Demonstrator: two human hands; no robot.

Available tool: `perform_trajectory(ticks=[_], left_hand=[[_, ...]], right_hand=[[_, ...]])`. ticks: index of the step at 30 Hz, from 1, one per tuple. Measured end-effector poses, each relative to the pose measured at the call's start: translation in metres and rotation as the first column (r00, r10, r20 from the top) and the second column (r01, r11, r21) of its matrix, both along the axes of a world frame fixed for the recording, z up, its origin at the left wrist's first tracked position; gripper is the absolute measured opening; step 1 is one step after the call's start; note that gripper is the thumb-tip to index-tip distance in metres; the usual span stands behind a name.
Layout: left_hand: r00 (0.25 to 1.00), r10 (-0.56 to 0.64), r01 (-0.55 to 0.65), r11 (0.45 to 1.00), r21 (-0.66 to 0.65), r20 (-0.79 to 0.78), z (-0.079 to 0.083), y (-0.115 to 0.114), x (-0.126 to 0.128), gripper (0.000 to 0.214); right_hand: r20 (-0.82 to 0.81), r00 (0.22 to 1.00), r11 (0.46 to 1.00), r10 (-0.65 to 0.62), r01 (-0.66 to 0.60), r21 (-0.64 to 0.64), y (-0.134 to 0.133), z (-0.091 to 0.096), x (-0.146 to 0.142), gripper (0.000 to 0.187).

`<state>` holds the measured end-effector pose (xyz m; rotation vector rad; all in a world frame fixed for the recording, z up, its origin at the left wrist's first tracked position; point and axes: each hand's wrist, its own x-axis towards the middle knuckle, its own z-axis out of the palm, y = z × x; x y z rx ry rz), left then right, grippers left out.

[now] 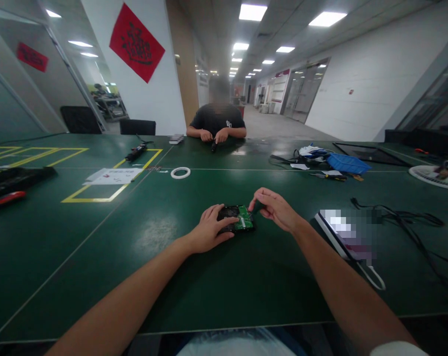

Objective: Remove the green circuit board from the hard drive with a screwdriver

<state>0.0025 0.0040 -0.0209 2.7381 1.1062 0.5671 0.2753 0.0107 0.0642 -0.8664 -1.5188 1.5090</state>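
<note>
A hard disk drive [229, 212] with a green circuit board [245, 217] facing up lies flat on the dark green table [194, 296]. My left hand [212, 226] grips it from the left, the thumb across its top and the fingers along the far edge. At the board's far right corner is my right hand [273, 206], its index finger bent down to the corner and the other fingers curled in. Whatever small thing is between those fingers, if anything, is too small to make out.
A phone-like device [342, 232] with a white cable lies right of my right forearm, near black cables [405, 217]. Beyond are a white tape roll [180, 173], paper sheets [112, 176], a blue tray [347, 163] and pliers [331, 176]. A person [218, 118] sits opposite, holding a dark object.
</note>
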Motion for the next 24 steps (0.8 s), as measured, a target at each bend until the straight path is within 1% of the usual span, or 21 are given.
perform_trajectory(ticks=[4,7,12,15,19,21,24], left_hand=[[1.0,-0.003,0.003,1.0,-0.003,-0.009,-0.001,0.0,-0.001,0.05],[1.0,-0.005,0.005,1.0,0.001,-0.007,-0.002,0.001,-0.001,0.05],[1.0,-0.006,0.006,1.0,0.003,0.014,-0.002,0.001,0.0,0.05],[1.0,-0.004,0.004,1.0,0.002,0.025,-0.002,0.0,0.0,0.049],[1.0,-0.006,0.006,1.0,-0.003,0.02,-0.002,0.001,0.0,0.05],[1.0,-0.007,0.007,1.0,-0.004,0.014,-0.002,0.001,0.0,0.05],[1.0,-0.008,0.008,1.0,-0.005,0.007,-0.002,0.001,0.0,0.05]], right_hand=[[0.031,0.997,0.997,0.066,-0.064,-0.041,-0.004,0.003,0.001,0.034],[0.035,0.996,0.993,0.083,-0.08,-0.082,-0.006,0.004,0.001,0.036],[-0.128,0.991,0.987,0.042,-0.061,-0.147,-0.003,0.0,-0.002,0.038],[-0.168,0.985,0.981,0.031,-0.062,-0.185,-0.001,-0.004,-0.006,0.04],[-0.124,0.992,0.987,0.005,-0.024,-0.157,0.0,-0.004,-0.005,0.043],[-0.078,0.997,0.992,-0.008,-0.002,-0.126,0.002,-0.003,-0.002,0.046],[-0.026,0.998,0.997,-0.05,0.048,-0.064,0.005,-0.001,0.004,0.044]])
